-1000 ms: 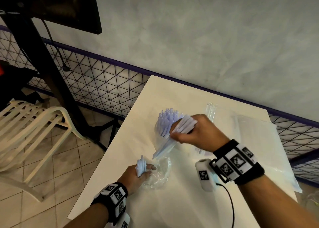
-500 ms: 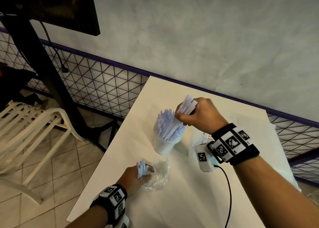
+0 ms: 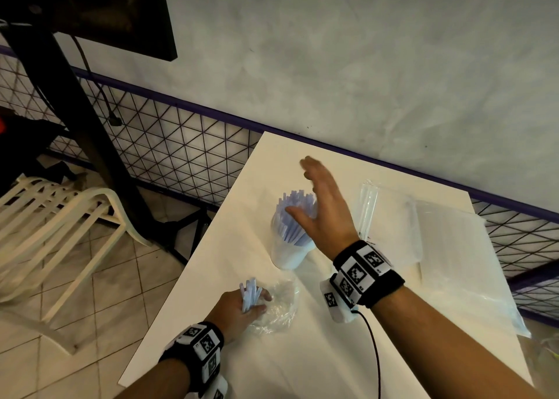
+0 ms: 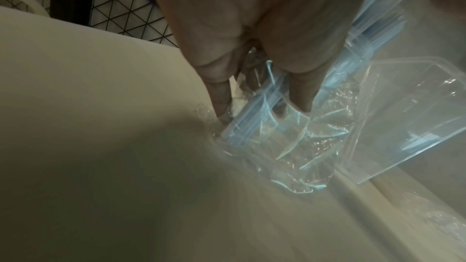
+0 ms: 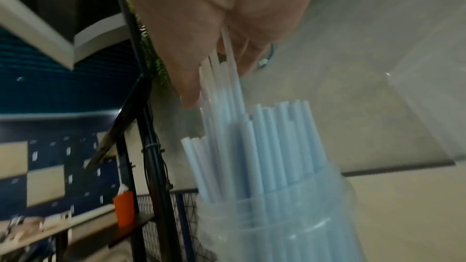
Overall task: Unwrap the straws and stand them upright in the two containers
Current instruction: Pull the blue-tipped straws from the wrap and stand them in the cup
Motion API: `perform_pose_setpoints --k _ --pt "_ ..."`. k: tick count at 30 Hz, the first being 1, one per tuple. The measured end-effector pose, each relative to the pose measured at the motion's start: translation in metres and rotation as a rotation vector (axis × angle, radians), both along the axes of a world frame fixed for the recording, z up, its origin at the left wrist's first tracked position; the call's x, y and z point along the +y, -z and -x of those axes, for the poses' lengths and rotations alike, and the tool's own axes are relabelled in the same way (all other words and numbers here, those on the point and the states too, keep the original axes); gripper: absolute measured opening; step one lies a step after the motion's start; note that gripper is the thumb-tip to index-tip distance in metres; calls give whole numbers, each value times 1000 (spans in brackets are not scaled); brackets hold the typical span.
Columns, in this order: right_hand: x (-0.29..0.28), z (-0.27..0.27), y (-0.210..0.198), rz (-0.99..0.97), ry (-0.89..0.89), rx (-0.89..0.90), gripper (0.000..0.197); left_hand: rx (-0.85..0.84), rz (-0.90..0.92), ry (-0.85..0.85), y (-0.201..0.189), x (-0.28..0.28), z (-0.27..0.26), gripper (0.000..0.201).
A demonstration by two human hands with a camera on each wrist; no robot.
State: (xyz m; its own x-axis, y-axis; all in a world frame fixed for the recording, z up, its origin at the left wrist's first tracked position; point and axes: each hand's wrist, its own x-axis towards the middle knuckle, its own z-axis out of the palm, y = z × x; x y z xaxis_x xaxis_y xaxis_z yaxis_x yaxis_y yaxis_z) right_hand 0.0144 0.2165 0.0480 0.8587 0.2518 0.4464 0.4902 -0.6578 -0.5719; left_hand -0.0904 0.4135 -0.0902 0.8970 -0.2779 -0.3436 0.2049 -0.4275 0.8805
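On the white table (image 3: 302,353) stands a clear cup (image 3: 289,253) packed with pale blue straws (image 3: 292,217). Over them hovers my right hand (image 3: 302,188), fingers spread and straight; in the right wrist view the straw tops (image 5: 264,146) brush its fingers (image 5: 191,87) above the cup (image 5: 277,226). Near the table's left edge my left hand (image 3: 257,302) grips a short bunch of straws (image 3: 249,291) still sitting in crumpled clear wrap (image 3: 278,308). In the left wrist view the fingers (image 4: 219,97) clamp that bunch (image 4: 252,119) inside the wrap (image 4: 302,146), beside a clear container (image 4: 403,117).
Clear plastic bags (image 3: 447,247) and a long narrow straw pack (image 3: 367,208) lie on the table's right side. A wire mesh fence (image 3: 181,156) runs behind the table. A pale plastic chair (image 3: 60,232) and a black stand (image 3: 75,111) are to the left.
My right hand carried a bundle of straws up and into the cup, then let go and spread its fingers. The left hand has stayed put on its bunch.
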Motion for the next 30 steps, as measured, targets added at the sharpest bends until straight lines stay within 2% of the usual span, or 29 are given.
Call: perform_pose_setpoints --k 2,5,7,8,10,12,16,19,22,24,26,28,30 --pt "2 -1 11 278 -27 -81 50 -11 -19 -4 1 0 -1 29" --pt "5 6 33 491 -63 -41 49 -20 -14 -22 0 -1 0 41" --pt "6 10 40 535 -46 -37 56 -26 -34 -12 -2 -2 1 48" --pt "6 11 41 540 -33 -29 62 -25 -41 -7 -4 -2 2 45" --pt "7 12 36 511 -18 22 68 2 -7 -18 -6 -2 2 25" --pt "8 12 34 528 -12 39 69 16 16 -20 -7 -1 2 18" --pt "10 11 41 640 8 34 62 15 -1 -37 -5 -2 1 21" --pt "15 16 31 533 2 -8 56 49 17 -68 -4 -2 3 23" --pt "24 36 15 272 -214 -80 42 48 27 -99 -7 -3 3 37" --pt "30 54 15 28 -359 108 43 60 -13 -118 -15 -8 4 43" --pt "30 67 22 -147 -385 375 58 53 4 -158 -18 -14 6 23" --pt "24 72 34 -186 -352 565 68 76 46 -182 -19 -17 6 35" --pt "19 73 45 -110 -340 717 70 17 -2 -139 -11 -11 5 30"
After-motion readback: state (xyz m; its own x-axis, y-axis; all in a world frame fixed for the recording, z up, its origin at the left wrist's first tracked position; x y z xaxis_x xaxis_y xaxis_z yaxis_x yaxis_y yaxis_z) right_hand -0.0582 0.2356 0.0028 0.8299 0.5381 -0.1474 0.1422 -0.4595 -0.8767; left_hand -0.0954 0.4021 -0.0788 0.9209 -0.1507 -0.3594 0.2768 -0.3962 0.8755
